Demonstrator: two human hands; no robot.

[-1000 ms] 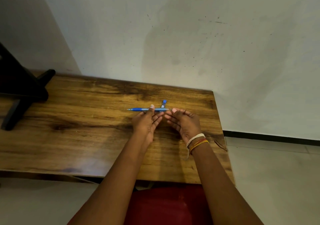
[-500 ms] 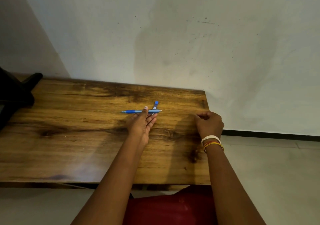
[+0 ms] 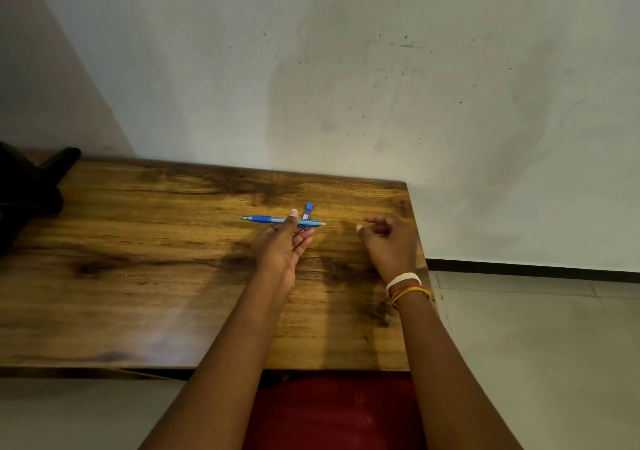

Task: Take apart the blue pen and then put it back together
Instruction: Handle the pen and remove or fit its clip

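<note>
Since half a second ago, the right hand (image 3: 389,243) has come back in from the table's right edge and now sits a little nearer the pen. Its fingers are loosely curled, with one finger poking out to the left, and I cannot tell if anything is inside them. It hovers or rests near the right end of the table, apart from the pen. White, red and yellow bands (image 3: 405,285) go around its wrist.

From the head camera, the left hand (image 3: 282,245) is in the same spot as before. It pinches the blue pen (image 3: 277,220), with the thumb pressed over the top of the pen and the other fingers underneath. The pen lies sideways, level, with its tip pointing left and its pale end pointing right. It is just above the wooden table (image 3: 156,276), in the far middle part of it.

A small blue pen piece (image 3: 307,210) sticks up behind the pen, leaning away toward the wall, just right of the thumb. I cannot tell if it is joined to the pen or only lying on the table behind it.

A black stand (image 3: 31,186) sits at the far left of the table. A grey wall (image 3: 381,86) is behind the table, and a light floor (image 3: 536,345) is on the right. Red cloth (image 3: 332,415) shows below the table's near edge, between the two arms.
</note>
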